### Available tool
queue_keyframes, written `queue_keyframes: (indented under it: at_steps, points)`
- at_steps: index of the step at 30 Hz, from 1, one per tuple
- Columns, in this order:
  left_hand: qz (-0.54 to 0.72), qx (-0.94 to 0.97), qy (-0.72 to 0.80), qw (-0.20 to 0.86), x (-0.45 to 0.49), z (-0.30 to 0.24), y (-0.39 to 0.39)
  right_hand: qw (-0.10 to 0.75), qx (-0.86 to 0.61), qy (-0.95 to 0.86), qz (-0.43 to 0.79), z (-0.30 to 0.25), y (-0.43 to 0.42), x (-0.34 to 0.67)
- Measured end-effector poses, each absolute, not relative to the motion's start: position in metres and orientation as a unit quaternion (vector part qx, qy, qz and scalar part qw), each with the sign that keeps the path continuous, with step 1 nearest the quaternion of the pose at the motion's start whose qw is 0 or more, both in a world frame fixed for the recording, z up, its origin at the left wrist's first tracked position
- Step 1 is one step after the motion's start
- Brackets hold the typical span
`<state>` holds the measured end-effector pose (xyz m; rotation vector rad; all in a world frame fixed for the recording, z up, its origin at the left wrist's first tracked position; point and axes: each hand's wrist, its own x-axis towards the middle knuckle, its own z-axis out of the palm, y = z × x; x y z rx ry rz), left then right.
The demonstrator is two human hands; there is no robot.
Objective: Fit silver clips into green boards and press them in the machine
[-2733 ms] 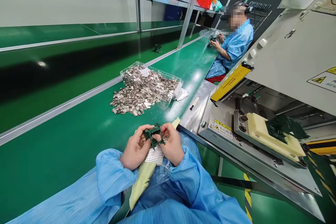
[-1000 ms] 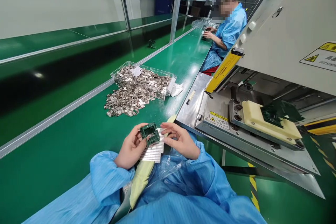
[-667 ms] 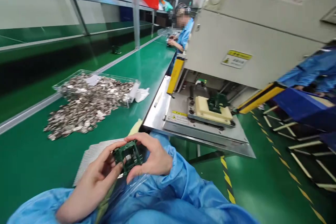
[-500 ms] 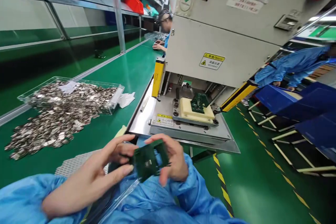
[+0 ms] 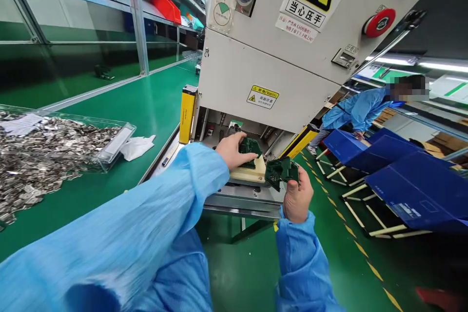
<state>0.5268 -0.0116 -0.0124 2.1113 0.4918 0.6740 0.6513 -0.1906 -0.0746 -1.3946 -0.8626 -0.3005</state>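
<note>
Both hands have swung from the lap to the press (image 5: 234, 73): the right hand (image 5: 296, 198) keeps its grip clamped on a green board (image 5: 281, 171) just beside the cream fixture (image 5: 252, 174), while the left hand (image 5: 232, 150) has its grip pinching a second board (image 5: 250, 146) lying on it.

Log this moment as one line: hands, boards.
left hand on board in fixture | right hand holds second board beside fixture | press above
</note>
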Motion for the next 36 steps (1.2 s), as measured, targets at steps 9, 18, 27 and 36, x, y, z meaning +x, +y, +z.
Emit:
queue_keyframes:
  at_steps: [9,18,27,36]
  points:
    - [0.181,0.765,0.228,0.574,0.38,-0.019,-0.014,0.524,-0.664,-0.534,0.012,-0.045,-0.134,0.675]
    - [0.131,0.731,0.347,0.573,0.295,-0.087,-0.013,0.42,-0.714,-0.56,0.034,-0.042,-0.113,0.659]
    - [0.121,0.749,0.294,0.581,0.323,-0.114,0.008,0.509,-0.769,-0.344,-0.177,-0.095,-0.195,0.672]
    - [0.13,0.792,0.26,0.536,0.331,-0.125,0.014,0.69,-0.72,-0.071,0.0,-0.19,-0.261,0.687]
